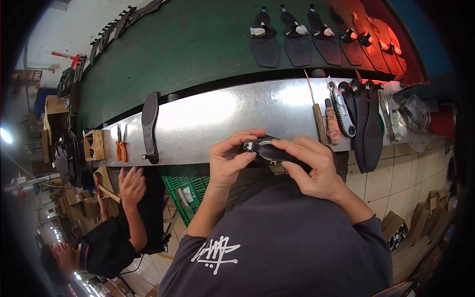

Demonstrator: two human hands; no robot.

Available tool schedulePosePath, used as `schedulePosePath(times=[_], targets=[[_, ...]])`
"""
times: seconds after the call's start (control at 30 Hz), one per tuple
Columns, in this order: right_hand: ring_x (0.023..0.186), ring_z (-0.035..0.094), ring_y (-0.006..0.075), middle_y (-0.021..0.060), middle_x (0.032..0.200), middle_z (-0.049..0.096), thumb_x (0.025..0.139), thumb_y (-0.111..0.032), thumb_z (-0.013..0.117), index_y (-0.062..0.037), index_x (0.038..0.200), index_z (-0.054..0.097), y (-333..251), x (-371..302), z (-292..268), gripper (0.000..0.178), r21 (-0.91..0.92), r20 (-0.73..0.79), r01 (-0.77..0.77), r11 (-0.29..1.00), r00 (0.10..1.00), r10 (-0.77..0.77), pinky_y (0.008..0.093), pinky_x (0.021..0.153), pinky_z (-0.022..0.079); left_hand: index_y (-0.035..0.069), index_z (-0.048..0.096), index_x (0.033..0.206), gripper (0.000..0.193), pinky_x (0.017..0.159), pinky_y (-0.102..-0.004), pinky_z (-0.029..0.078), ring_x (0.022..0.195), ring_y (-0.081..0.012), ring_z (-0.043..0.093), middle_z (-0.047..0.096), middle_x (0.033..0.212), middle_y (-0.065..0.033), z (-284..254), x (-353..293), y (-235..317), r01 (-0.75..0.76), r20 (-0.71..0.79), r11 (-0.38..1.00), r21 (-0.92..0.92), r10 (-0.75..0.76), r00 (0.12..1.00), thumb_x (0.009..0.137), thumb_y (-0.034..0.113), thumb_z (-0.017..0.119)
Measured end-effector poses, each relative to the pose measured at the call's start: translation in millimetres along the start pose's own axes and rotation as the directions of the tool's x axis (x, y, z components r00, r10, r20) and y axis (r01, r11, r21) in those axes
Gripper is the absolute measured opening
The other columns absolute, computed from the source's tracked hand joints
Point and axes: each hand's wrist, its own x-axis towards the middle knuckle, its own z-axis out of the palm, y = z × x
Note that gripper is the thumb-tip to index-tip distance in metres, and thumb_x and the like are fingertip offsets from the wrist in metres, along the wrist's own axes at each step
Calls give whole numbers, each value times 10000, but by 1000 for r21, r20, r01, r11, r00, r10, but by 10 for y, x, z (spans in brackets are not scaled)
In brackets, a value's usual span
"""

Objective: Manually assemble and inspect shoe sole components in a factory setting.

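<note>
Holding dark shoe piece (267, 150) between them: left hand (228, 159), fingers clamped on its left end; right hand (314, 167), fingers clamped on its right part. Just beyond shoe piece: shiny metal surface (213, 119). Left of shoe piece: dark sole (149, 119), then orange-handled pliers (121, 150). Right of shoe piece: cutting knife (340, 110). Far past shoe piece: green surface (188, 49).

A black footwear piece (267, 152) slants between the hands (315, 166).
</note>
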Motion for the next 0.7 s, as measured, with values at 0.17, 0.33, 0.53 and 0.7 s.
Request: schedulePosePath(times=[0.17,0.33,0.53,0.7], targets=[[677,581,233,92,787,594,730,-4,683,-54,1152,657,-55,-3,-15,426,-39,-1,39,999,999,-39,321,612,463,-42,683,1064,314,950,-374,486,1112,-293,604,604,1199,-259,-13,-28,36,-33,62,998,56,29,998,751,-65,680],[696,599,246,110,827,626,696,11,692,-29,1129,663,-64,26,-34,436,-114,33,120,986,993,-117,321,626,477,-39,692,1059,326,932,-364,499,1106,-304,611,596,1209,-272,-65,-14,49,-83,128,987,136,65,990,740,-94,660],[707,615,253,101,828,639,692,-7,707,-32,1104,671,-68,43,-33,415,-159,5,131,978,991,-132,332,632,489,-27,698,1072,413,924,-348,500,1124,-307,607,581,1240,-280,-79,12,34,-102,160,980,170,74,984,696,-154,584],[740,605,257,88,824,603,722,-38,698,-32,1098,656,-78,36,-17,379,-200,32,116,973,993,-112,356,665,487,-18,688,1105,472,937,-310,483,1151,-292,597,545,1298,-279,-85,20,65,-120,241,962,243,60,969,681,-162,539]])
